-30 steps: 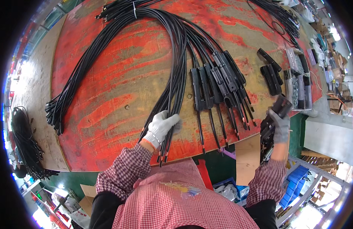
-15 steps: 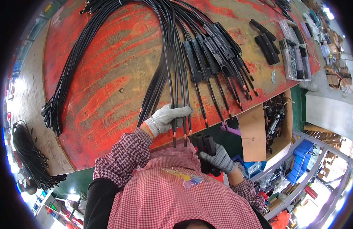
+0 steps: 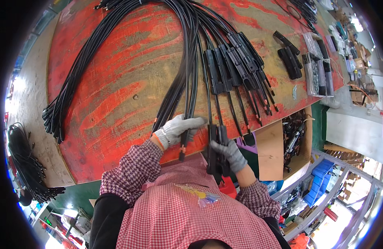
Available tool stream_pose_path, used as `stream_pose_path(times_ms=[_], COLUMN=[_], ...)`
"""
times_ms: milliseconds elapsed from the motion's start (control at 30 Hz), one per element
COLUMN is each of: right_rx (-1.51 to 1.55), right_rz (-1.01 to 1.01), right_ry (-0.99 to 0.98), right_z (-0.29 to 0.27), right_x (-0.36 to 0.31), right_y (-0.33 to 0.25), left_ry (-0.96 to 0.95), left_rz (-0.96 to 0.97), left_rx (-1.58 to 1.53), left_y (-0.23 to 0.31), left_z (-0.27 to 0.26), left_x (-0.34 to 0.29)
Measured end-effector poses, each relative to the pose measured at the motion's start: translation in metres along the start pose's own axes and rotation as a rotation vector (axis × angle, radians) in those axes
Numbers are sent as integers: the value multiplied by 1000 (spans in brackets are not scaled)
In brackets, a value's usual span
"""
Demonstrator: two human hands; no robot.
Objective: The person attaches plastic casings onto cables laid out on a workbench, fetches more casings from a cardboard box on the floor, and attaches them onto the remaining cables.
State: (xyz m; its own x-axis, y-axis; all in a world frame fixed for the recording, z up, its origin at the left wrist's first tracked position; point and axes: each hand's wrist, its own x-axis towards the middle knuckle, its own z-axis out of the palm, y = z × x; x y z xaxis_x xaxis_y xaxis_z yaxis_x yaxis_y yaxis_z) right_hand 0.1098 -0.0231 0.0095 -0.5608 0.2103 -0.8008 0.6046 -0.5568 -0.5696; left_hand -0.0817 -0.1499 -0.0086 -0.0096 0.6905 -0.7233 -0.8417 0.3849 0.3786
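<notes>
My left hand (image 3: 175, 130), in a pale work glove, is closed around a few black cables (image 3: 190, 89) near their copper-banded lower ends, by the table's front edge. My right hand (image 3: 231, 155), in a grey glove, grips long black plastic housings (image 3: 216, 147), side by side and upright, above the apron. One cable runs down to the top of a housing; whether it is inside cannot be made out. Just beyond lie several cables fitted with black housings (image 3: 243, 58), their copper-banded ends fanned toward the edge. A loose cable bundle hangs behind my left hand.
The long cables loop across the worn red table (image 3: 112, 112) to a bundle of ends (image 3: 54, 124) at left. Loose black housings (image 3: 289, 62) and clear trays of small parts (image 3: 318, 70) sit at right. Below the edge stands a cardboard box (image 3: 270, 147).
My right hand has moved up and left, bringing the housings to the cables. The cables in my left hand are now bunched closer together. The view has shifted slightly.
</notes>
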Motion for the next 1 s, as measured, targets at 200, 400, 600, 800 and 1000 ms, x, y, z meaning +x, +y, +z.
stream_pose_path(times_ms=[200,400,600,800,1000], right_rx=[115,-11,-325,-159,-394], right_rz=[27,-614,-206,177,-30], right_ry=[-112,302,4,-204,-274], right_z=[14,22,35,12,15], right_x=[81,103,2,-55,-45], right_y=[-91,-177,-88,37,66], left_ry=[-99,-146,-100,37,19], left_rz=[164,209,218,84,80], left_rx=[-82,-114,-158,255,255], left_y=[-14,-19,-20,6,4], left_z=[-42,-45,-36,-20,-21], left_x=[-5,-1,-7,-10,-4])
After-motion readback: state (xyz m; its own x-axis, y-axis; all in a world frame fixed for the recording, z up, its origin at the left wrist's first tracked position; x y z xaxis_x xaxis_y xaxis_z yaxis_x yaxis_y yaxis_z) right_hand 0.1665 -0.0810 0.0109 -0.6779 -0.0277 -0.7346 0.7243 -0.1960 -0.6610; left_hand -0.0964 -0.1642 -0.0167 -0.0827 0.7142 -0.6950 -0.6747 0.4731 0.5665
